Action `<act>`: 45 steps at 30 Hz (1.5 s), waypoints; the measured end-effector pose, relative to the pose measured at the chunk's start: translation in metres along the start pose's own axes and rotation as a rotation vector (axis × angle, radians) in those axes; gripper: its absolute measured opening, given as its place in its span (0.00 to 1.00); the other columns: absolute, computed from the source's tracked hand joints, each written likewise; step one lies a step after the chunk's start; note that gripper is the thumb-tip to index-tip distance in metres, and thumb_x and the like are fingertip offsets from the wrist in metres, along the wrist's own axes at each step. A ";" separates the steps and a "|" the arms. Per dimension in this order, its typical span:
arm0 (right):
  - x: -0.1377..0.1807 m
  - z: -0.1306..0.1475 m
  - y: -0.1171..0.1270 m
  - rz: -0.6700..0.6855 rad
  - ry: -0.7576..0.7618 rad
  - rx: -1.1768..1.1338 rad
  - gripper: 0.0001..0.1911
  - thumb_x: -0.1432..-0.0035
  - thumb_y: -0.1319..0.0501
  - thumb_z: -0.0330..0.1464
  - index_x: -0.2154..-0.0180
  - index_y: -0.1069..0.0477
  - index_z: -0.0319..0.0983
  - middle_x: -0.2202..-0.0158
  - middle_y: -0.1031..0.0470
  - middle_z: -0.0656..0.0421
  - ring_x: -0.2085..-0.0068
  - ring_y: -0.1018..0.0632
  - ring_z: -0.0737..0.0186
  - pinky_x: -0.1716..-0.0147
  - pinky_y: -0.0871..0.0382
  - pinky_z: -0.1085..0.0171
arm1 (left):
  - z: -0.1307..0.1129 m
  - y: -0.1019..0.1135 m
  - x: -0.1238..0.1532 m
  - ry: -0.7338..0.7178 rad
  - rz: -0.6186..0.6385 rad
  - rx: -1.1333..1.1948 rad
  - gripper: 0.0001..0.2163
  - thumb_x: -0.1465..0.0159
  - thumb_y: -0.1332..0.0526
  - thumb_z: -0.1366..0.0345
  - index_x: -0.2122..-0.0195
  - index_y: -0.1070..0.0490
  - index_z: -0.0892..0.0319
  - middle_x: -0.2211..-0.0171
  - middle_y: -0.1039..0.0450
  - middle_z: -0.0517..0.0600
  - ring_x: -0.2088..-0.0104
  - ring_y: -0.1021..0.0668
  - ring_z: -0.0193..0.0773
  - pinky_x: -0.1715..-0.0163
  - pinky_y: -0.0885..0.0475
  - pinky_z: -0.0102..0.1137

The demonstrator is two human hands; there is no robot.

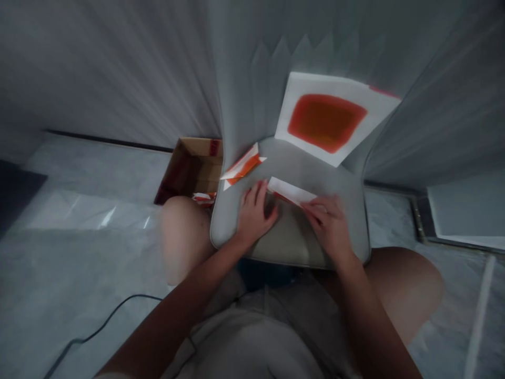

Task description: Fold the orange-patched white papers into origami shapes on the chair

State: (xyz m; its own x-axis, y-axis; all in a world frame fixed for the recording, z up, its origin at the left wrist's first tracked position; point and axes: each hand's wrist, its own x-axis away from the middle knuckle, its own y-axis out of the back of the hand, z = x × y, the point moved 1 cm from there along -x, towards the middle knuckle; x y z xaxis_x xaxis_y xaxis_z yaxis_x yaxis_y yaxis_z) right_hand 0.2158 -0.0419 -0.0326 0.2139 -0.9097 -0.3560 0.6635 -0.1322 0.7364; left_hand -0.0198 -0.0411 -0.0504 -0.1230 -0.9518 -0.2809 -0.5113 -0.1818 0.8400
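Note:
A narrow folded white paper strip (pixel 291 190) with a reddish lower edge lies across the middle of the grey chair seat (pixel 276 242). My right hand (pixel 327 223) pinches its right end between thumb and fingers, slightly blurred. At the left end, my left hand (pixel 255 213) rests with fingers stretched out and thumb apart, its fingertips at or beside the paper; contact is hard to make out. A folded white-and-orange paper piece (pixel 244 166) sits at the seat's left edge. Behind, a white sheet with a large orange-red square (pixel 327 121) leans on the backrest.
An open cardboard box (pixel 189 168) stands on the floor left of the chair, with white-and-red paper pieces (pixel 204 197) inside. My knees flank the seat. A dark cable (pixel 114 305) runs over the marble-like floor at lower left. Grey curtain (pixel 130 68) hangs behind.

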 end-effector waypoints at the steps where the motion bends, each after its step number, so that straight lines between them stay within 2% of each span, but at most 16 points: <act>1: 0.005 0.001 0.000 0.011 0.003 -0.002 0.14 0.29 0.42 0.39 0.52 0.17 0.54 0.55 0.20 0.55 0.48 0.23 0.47 0.32 0.42 0.33 | 0.001 -0.001 0.001 0.005 -0.014 0.017 0.33 0.28 0.41 0.56 0.25 0.52 0.56 0.27 0.42 0.61 0.28 0.36 0.53 0.30 0.38 0.52; 5: 0.023 -0.001 0.001 0.020 0.022 0.011 0.15 0.29 0.43 0.36 0.50 0.18 0.51 0.51 0.19 0.54 0.47 0.23 0.47 0.33 0.41 0.35 | 0.004 -0.001 0.003 -0.068 -0.068 0.094 0.23 0.28 0.39 0.56 0.35 0.35 0.56 0.31 0.37 0.61 0.31 0.32 0.51 0.33 0.33 0.48; 7: 0.030 -0.002 0.003 0.009 0.022 0.018 0.15 0.29 0.42 0.39 0.50 0.18 0.49 0.51 0.18 0.53 0.47 0.22 0.47 0.32 0.41 0.35 | 0.004 0.000 0.004 -0.126 -0.064 0.108 0.17 0.27 0.39 0.57 0.41 0.29 0.55 0.34 0.33 0.59 0.33 0.30 0.49 0.34 0.31 0.46; 9: 0.034 0.000 0.005 0.003 0.013 0.017 0.16 0.29 0.42 0.43 0.49 0.18 0.47 0.50 0.18 0.52 0.47 0.22 0.47 0.33 0.40 0.37 | 0.003 0.003 0.004 -0.150 -0.052 0.127 0.15 0.27 0.40 0.56 0.43 0.27 0.54 0.36 0.31 0.58 0.35 0.28 0.48 0.35 0.30 0.45; 14: 0.040 0.005 0.007 -0.019 -0.044 -0.030 0.21 0.27 0.45 0.46 0.47 0.20 0.43 0.47 0.19 0.49 0.44 0.22 0.47 0.34 0.36 0.39 | 0.003 0.006 0.002 -0.145 0.012 0.231 0.20 0.25 0.43 0.52 0.37 0.31 0.55 0.36 0.29 0.58 0.36 0.26 0.45 0.35 0.30 0.43; 19: 0.043 0.002 -0.002 -0.038 -0.155 -0.080 0.23 0.29 0.44 0.48 0.45 0.21 0.41 0.43 0.21 0.47 0.41 0.23 0.47 0.36 0.32 0.42 | 0.006 0.003 -0.001 -0.143 -0.051 0.297 0.21 0.24 0.46 0.52 0.36 0.33 0.56 0.37 0.27 0.57 0.37 0.25 0.43 0.35 0.29 0.40; 23: 0.042 -0.002 -0.007 0.011 -0.208 -0.108 0.26 0.31 0.43 0.48 0.40 0.25 0.40 0.39 0.25 0.46 0.38 0.25 0.46 0.36 0.32 0.44 | 0.006 0.000 -0.002 -0.124 -0.040 0.281 0.23 0.24 0.48 0.53 0.32 0.36 0.57 0.38 0.26 0.58 0.38 0.24 0.45 0.36 0.29 0.41; 27: 0.035 -0.007 -0.005 0.040 -0.290 -0.149 0.29 0.33 0.41 0.48 0.37 0.29 0.42 0.38 0.25 0.47 0.39 0.24 0.45 0.38 0.29 0.43 | 0.005 0.001 -0.001 -0.108 -0.017 0.264 0.25 0.24 0.48 0.54 0.30 0.39 0.58 0.36 0.27 0.58 0.37 0.24 0.46 0.37 0.28 0.41; 34: 0.025 -0.020 0.000 0.048 -0.425 -0.205 0.39 0.38 0.37 0.50 0.32 0.37 0.38 0.36 0.30 0.42 0.42 0.22 0.46 0.42 0.26 0.45 | 0.004 0.004 -0.002 -0.148 -0.013 0.266 0.25 0.24 0.49 0.54 0.28 0.40 0.57 0.35 0.28 0.56 0.37 0.24 0.45 0.37 0.29 0.40; 37: 0.024 -0.024 -0.002 0.040 -0.444 -0.238 0.38 0.38 0.37 0.48 0.32 0.36 0.39 0.37 0.30 0.43 0.43 0.22 0.47 0.43 0.24 0.46 | 0.004 0.004 -0.003 -0.165 -0.026 0.262 0.24 0.23 0.50 0.54 0.30 0.38 0.56 0.36 0.27 0.56 0.37 0.24 0.45 0.36 0.29 0.40; 40: 0.024 -0.028 -0.005 0.033 -0.459 -0.298 0.36 0.40 0.35 0.47 0.34 0.33 0.42 0.39 0.28 0.44 0.47 0.20 0.48 0.48 0.21 0.47 | 0.004 0.003 -0.003 -0.147 -0.023 0.255 0.24 0.23 0.51 0.53 0.29 0.38 0.56 0.35 0.27 0.55 0.37 0.24 0.46 0.36 0.29 0.41; 45: 0.023 -0.031 -0.007 0.021 -0.451 -0.255 0.34 0.41 0.35 0.50 0.38 0.29 0.41 0.42 0.27 0.43 0.51 0.19 0.48 0.51 0.20 0.47 | 0.004 0.002 -0.003 -0.143 -0.048 0.290 0.26 0.23 0.51 0.51 0.29 0.38 0.57 0.35 0.28 0.56 0.37 0.24 0.45 0.36 0.29 0.39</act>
State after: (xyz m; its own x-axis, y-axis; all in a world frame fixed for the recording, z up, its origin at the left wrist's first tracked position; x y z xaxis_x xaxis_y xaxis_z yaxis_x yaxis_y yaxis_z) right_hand 0.2379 -0.0498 -0.0636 -0.0638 -0.9978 -0.0175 0.8278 -0.0627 0.5574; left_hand -0.0237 -0.0379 -0.0495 -0.2004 -0.8960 -0.3961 -0.7377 -0.1280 0.6628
